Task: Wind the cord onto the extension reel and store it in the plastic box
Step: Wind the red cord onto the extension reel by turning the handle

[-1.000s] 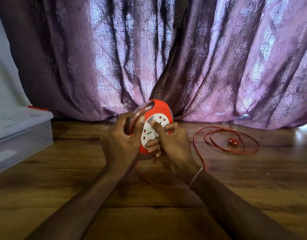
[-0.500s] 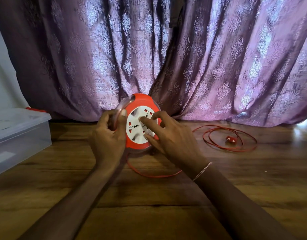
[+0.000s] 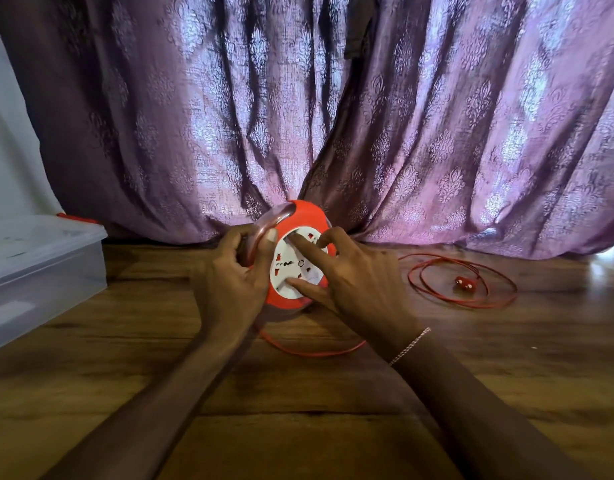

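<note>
The round red extension reel (image 3: pixel 304 216) with a white socket face stands upright on the wooden floor in front of the curtain. My left hand (image 3: pixel 229 282) grips its left rim and clear handle. My right hand (image 3: pixel 354 278) rests on the white face, with spread fingers pressing into it. A thin red cord (image 3: pixel 316 353) runs from under the reel and loops on the floor to the right, ending in coils (image 3: pixel 472 303) around a red plug (image 3: pixel 464 283). The clear plastic box (image 3: pixel 39 271) sits at the left with its lid on.
A purple patterned curtain (image 3: pixel 368 116) hangs to the floor right behind the reel. A white wall (image 3: pixel 7 133) is at the far left behind the box. Bare wooden floor (image 3: pixel 298 427) stretches toward me.
The reel has shifted left and turned its face more toward me. My right hand has moved from the lower rim onto the white face, and the cord slack under the reel has shortened.
</note>
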Available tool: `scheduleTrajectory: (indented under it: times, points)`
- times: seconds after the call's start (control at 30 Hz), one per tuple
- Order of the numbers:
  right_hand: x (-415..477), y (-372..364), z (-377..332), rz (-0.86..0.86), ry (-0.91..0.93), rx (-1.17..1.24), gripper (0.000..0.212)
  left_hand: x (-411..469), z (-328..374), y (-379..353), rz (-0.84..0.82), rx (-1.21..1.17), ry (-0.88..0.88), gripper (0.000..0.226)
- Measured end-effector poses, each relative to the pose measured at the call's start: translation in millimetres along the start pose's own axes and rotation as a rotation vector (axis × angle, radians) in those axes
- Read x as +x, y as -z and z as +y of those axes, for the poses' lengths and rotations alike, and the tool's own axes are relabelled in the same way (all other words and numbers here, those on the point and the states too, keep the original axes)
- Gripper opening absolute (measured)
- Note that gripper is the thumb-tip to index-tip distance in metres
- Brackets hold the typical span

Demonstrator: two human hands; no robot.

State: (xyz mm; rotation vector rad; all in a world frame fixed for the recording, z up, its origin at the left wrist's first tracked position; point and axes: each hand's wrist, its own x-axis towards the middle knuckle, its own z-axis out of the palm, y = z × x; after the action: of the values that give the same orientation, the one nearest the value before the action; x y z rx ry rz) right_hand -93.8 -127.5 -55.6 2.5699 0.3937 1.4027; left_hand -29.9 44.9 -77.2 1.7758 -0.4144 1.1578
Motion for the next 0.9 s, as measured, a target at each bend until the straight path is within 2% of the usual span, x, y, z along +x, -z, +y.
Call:
scheduleTrajectory:
  times: [0.13, 0.23, 0.33, 0.43, 0.53, 0.6, 0.67, 0.73, 0.77, 0.83, 0.9]
  points:
    - [-4, -11, -11, 0.017, -0.066, 0.108, 0.061, -1, 1, -1, 0.019, -0.006, -0.007, 0.058]
    - [-5, -18, -13, 0.072, -0.11, 0.177, 0.062, -1, 2, 1, 0.03, 0.003, -0.023, 0.057]
    - [-3, -21, -16, 0.028, -0.321, 0.288, 0.063, -3, 3, 1, 0.025, 0.038, -0.044, 0.048]
    - [-1, -26, -24, -0.078, -0.656, 0.67, 0.058, -7, 5, -1, 0.012, 0.048, -0.057, 0.048]
    - [6, -22, -32, -0.135, -1.101, 1.302, 0.05, -10, 6, -5, -0.006, 0.058, -0.061, 0.05]
    - [7, -18, -33, -0.2, -1.234, 1.532, 0.048, -10, 5, -8, -0.015, 0.069, -0.049, 0.048]
    - [7, -12, -31, -0.219, -1.207, 1.575, 0.047, -9, 4, -10, -0.017, 0.07, -0.005, 0.049]
    - [8, -10, -23, -0.193, -1.102, 1.487, 0.043, -7, 2, -11, -0.007, 0.033, 0.083, 0.05]
    - [7, -10, -18, -0.165, -0.968, 1.303, 0.041, -6, 0, -11, -0.002, -0.004, 0.136, 0.05]
    - [1, -13, -3, -0.087, -0.573, 0.74, 0.035, -2, -5, -10, -0.002, -0.088, 0.225, 0.051]
    - [-3, -10, 8, -0.01, -0.229, 0.382, 0.04, 1, -10, -9, -0.008, -0.113, 0.26, 0.052]
